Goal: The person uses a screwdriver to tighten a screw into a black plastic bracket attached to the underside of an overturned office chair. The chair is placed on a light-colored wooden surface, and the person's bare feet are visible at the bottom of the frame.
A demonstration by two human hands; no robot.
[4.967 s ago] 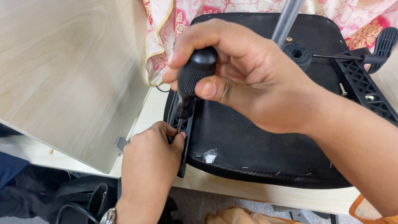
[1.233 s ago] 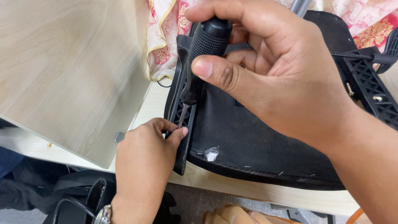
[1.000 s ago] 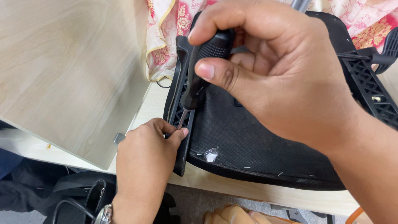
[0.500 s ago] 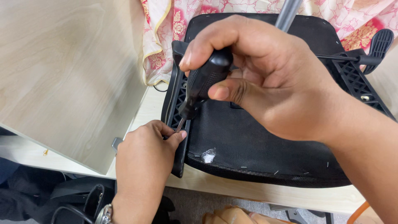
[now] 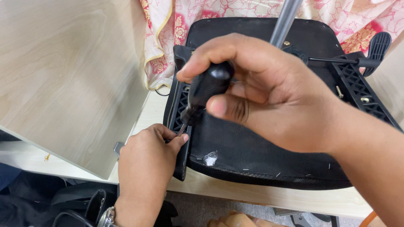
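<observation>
An upturned black chair seat point(image 5: 252, 151) lies on a pale table, its fabric underside facing up. My right hand point(image 5: 269, 101) grips the black handle of a screwdriver point(image 5: 204, 90), whose tip points down into the ribbed black plastic armrest bracket point(image 5: 179, 113) on the seat's left edge. My left hand point(image 5: 147, 164) rests at the bracket's lower end, fingers pinched at the screwdriver tip; what they pinch is hidden. A watch shows on my left wrist.
A light wooden panel point(image 5: 63, 71) leans at the left. Pink floral cloth point(image 5: 168, 38) lies behind the seat. A grey metal post point(image 5: 286, 19) rises from the seat's middle. A second black bracket point(image 5: 362, 90) with a lever and loose screws lies at right.
My right hand and the screwdriver have shifted slightly down and right in view, staying on the bracket. My left hand has kept its place at the tip.
</observation>
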